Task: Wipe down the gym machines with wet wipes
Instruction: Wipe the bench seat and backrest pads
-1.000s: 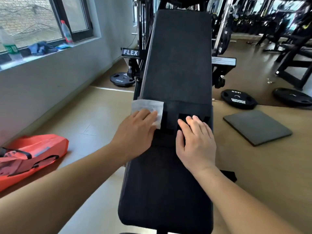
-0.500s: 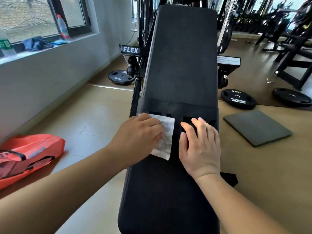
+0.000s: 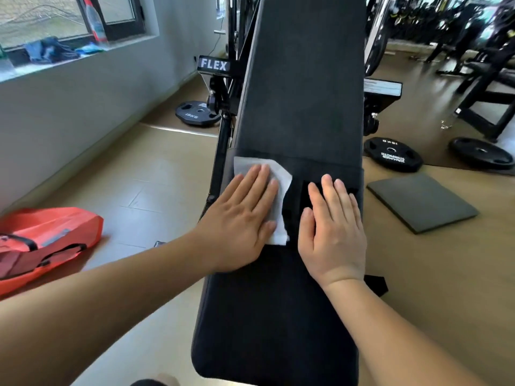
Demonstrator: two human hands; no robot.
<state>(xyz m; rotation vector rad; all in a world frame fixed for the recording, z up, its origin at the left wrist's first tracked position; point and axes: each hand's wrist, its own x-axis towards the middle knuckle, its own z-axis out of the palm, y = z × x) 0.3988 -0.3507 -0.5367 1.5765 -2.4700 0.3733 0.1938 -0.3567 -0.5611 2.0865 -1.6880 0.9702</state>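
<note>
Black padded bench on tan gym floor, grey wall alongside.

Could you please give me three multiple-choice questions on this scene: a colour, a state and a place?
1. What colour is the bag on the floor? A. blue B. orange-red C. green
2. How is the right hand? A. clenched B. pointing upward C. open, flat on the bench
3. Where is the wet wipe? A. on the floor B. under the right hand C. under the left hand on the bench
Answers: 1 B, its fabric is orange-red; 2 C, it lies flat, holding nothing; 3 C, the left palm presses it.
</note>
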